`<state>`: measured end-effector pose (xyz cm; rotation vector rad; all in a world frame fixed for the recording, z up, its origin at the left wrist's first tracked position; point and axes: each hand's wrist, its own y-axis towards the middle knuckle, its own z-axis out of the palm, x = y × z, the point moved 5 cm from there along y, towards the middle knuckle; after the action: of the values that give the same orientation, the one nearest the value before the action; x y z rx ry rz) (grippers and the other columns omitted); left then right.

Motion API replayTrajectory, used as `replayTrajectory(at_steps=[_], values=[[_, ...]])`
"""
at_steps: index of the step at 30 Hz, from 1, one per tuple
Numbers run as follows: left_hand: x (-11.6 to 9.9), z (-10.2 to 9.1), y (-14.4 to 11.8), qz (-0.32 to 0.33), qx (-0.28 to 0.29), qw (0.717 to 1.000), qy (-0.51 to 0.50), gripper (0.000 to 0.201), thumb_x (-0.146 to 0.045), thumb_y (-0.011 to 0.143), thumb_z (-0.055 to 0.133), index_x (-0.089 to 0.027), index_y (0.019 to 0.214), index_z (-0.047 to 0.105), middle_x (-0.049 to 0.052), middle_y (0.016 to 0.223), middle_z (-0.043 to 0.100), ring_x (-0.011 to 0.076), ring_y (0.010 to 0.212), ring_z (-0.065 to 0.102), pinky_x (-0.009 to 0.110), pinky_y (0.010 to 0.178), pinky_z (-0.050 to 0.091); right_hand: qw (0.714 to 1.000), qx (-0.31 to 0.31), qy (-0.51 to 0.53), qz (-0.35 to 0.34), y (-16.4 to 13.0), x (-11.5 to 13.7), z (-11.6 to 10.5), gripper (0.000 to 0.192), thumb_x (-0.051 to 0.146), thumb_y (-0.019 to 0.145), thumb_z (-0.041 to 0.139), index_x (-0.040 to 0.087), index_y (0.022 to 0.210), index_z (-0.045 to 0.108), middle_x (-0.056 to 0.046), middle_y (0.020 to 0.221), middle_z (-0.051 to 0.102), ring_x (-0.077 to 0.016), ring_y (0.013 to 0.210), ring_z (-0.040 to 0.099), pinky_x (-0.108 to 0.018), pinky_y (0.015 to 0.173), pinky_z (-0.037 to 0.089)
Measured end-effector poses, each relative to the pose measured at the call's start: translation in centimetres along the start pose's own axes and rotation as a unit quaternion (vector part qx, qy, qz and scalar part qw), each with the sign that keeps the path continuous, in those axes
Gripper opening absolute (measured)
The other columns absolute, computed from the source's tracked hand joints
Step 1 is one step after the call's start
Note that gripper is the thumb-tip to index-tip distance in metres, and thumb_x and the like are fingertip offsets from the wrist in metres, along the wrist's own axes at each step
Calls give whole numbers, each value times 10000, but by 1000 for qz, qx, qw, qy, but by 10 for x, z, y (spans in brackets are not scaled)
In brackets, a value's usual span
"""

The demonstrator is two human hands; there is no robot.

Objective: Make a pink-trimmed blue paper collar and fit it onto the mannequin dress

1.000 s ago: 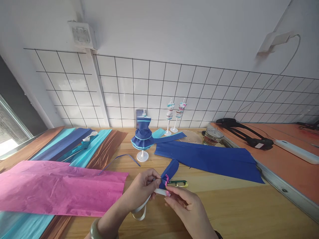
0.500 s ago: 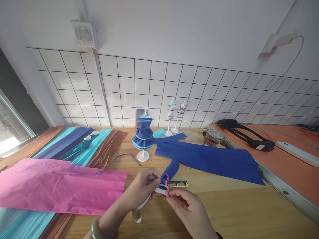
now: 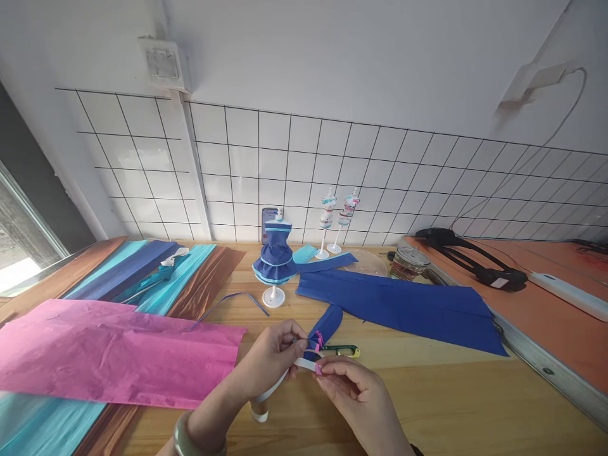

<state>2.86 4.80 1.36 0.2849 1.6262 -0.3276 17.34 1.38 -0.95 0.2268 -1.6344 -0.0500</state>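
Note:
My left hand (image 3: 270,361) is closed, thumb and fingers pinching a narrow white tape strip (image 3: 306,364). The strip curves back under the left wrist toward a roll of tape (image 3: 259,410) standing on the table. My right hand (image 3: 358,396) is closed too, its fingertips pinching the strip's right end where a small pink piece (image 3: 318,368) shows. Just beyond the fingers lie a folded blue paper strip (image 3: 331,322), more pink scraps (image 3: 319,340) and green-and-yellow scissors (image 3: 350,350), partly hidden. Farther back stands a small dress form (image 3: 274,253) in a blue dress with light-blue trim.
Pink paper (image 3: 123,351) and turquoise, blue and brown sheets cover the left side. A long blue sheet (image 3: 399,304) lies right of centre. Two small white dress forms (image 3: 325,221) stand behind, near a lidded jar (image 3: 411,259). A black headset (image 3: 475,259) rests on the orange surface.
Both hands hold nearly the same pose, with the strip still between them. The whole view has shifted slightly.

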Motion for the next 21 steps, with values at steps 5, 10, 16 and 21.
replayTrajectory(at_steps=[5,10,16,21], values=[[0,0,0,-1,-4,1000,2,281,-435,759,555,-165,728,484,-57,570,501,54,402,460,184,423,364,1000,-3,-5,-22,0,0,0,160,352,735,644,196,753,676,-90,943,661,-214,923,624,-287,814,522],[2,0,1,4,-3,1000,0,253,-405,769,550,-164,730,483,-63,556,487,53,399,452,182,417,359,1000,-8,12,21,1,-4,0,200,353,720,662,194,828,603,-81,887,672,-209,870,643,-304,795,530],[4,0,1,4,-3,1000,-1,249,-409,772,550,-170,739,489,-58,555,504,57,402,458,184,422,367,998,-30,50,23,1,-1,0,201,375,741,635,213,755,517,-58,832,664,-191,774,654,-299,735,534],[4,1,1,-2,3,1000,-2,267,-427,767,555,-169,740,489,-46,566,531,59,401,461,183,419,364,1000,1,-10,4,0,4,1,171,359,798,570,195,761,607,-80,883,650,-190,829,623,-262,735,515]])
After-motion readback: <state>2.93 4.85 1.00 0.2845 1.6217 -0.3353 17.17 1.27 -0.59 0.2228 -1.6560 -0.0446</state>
